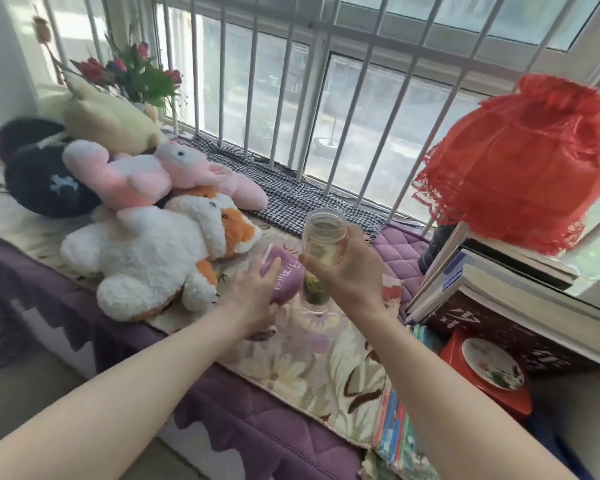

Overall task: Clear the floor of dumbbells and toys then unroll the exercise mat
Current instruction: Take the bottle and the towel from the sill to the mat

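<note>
- Now we are at the window seat (222, 403), both arms reaching over its flowered cover, and our landmark is the white-and-orange plush cat (153, 258) lying on it
- Our left hand (253, 292) lies curled over a purple dumbbell (286, 277) just beside the cat, on the side toward the books; the fingers wrap its near end, so we judge it is being set down here, off the floor
- Our right hand (347, 275) grips a clear glass bottle (324, 244) around its middle, upright, mouth open, pale liquid and green leaves inside, just past the dumbbell from the cat
- To do this well, we would keep the bottle vertical and lifted while the dumbbell settles, since its mouth has no lid
- We would lay the dumbbell flat against the cover, snug by the cat, so it cannot roll toward the seat's edge
- Behind the cat, the pink plush (136, 174) and the black plush (45, 181) already rest on the seat
- No mat shows, nor much floor, so how much is left to clear we cannot tell
</note>
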